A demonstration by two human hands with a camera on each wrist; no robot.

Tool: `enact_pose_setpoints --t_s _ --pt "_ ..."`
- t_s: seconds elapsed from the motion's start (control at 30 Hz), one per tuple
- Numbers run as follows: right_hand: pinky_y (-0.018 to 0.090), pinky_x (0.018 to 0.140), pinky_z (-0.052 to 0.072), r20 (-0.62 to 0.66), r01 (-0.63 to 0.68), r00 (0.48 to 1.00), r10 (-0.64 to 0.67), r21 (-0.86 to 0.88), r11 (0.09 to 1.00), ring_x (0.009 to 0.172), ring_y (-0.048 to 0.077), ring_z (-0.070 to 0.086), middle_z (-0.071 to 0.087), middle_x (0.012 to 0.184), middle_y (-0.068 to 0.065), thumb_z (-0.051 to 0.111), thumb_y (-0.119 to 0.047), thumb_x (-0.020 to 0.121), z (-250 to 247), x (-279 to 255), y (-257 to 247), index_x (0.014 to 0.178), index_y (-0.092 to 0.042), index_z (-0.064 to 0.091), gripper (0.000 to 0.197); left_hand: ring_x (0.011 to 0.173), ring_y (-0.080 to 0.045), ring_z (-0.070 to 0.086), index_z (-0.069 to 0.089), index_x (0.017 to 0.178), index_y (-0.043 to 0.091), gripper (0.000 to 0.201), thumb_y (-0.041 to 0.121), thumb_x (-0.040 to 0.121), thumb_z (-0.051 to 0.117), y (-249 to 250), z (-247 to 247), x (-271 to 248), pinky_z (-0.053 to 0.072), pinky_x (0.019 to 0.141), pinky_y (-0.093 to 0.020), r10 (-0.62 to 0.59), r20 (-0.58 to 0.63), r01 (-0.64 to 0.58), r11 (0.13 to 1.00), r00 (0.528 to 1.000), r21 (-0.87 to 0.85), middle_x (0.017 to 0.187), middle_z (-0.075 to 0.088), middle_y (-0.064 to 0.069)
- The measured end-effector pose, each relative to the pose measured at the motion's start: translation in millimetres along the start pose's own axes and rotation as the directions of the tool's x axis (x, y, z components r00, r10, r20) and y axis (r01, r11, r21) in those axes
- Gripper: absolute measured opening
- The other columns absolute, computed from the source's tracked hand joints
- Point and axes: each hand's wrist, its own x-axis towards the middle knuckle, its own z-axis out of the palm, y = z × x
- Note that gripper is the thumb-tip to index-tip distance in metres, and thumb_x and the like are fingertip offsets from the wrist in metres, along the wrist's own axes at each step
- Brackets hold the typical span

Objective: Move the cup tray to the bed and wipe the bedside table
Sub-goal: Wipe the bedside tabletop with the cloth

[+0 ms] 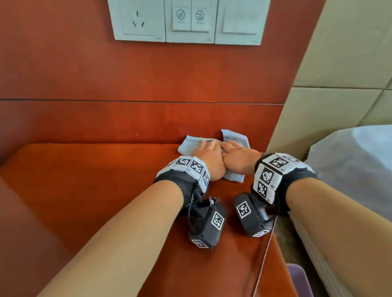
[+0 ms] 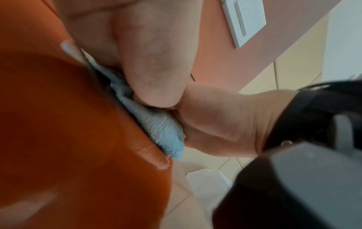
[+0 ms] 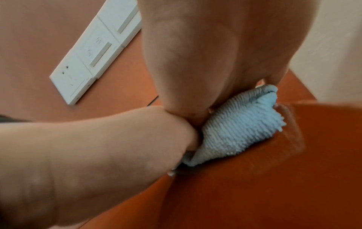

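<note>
We press our left hand (image 1: 209, 157) and right hand (image 1: 236, 157) flat, thumbs touching, on the blue cloth (image 1: 235, 137). It lies beneath our straight fingers (image 1: 203, 146) (corners poking out) on the bedside table (image 1: 96, 184).

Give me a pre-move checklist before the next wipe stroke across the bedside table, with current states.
1. Both hands on cloth: ok. Left hand and right hand press the blue cloth side by side.
2. Cloth on the bedside table: ok, near the back right corner.
3. Stroke path toward the left and front: ok, bare wood in the head view.
4. Cup tray off the table: ok, none on the visible top; whether it is on the bed cannot tell.
5. Cloth spread flat: not ok, bunched under the palms in the wrist views.
6. Cloth damp: cannot tell.
</note>
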Motion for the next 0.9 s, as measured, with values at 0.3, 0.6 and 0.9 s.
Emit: enact_pose_setpoints --t_s 0.3,0.6,0.9 --pt "0.030 0.117 0.014 -0.052 0.039 0.998 -0.033 0.110 0.993 0.146 0.023 0.020 0.026 0.157 0.009 0.030 -0.018 0.102 -11.6 -8.7 16.7 0.151 -0.013 0.025 0.049 0.150 -0.022 0.002 0.013 0.153 0.012 0.066 0.012 0.093 0.041 24.4 -5.3 3.9 0.011 0.123 -0.036 -0.027 -0.001 0.027 0.998 1.000 -0.059 0.161 0.012 -0.001" --pt "0.034 0.108 0.033 -0.164 -0.014 0.986 0.024 0.061 0.998 0.134 0.030 0.042 0.041 0.148 0.014 0.040 -0.021 0.098 -7.0 -36.1 19.3 0.145 -0.014 0.038 0.048 0.151 -0.019 0.006 0.014 0.153 0.011 0.069 0.016 0.095 0.049 37.4 0.0 -7.9 0.008 0.122 -0.028 0.009 -0.003 -0.010 0.998 1.000 -0.061 0.161 0.013 -0.004" --pt "0.036 0.086 0.042 -0.218 -0.042 0.970 0.108 0.287 0.957 0.099 0.031 0.058 0.064 0.104 0.016 0.045 -0.020 0.096 21.2 -88.5 59.4 0.083 -0.012 0.058 0.021 0.142 -0.021 0.028 0.043 0.136 0.007 0.045 0.007 0.091 0.047 75.8 20.8 -52.3 0.022 0.116 -0.028 0.127 -0.028 -0.129 0.991 0.991 -0.047 0.146 0.038 -0.008"
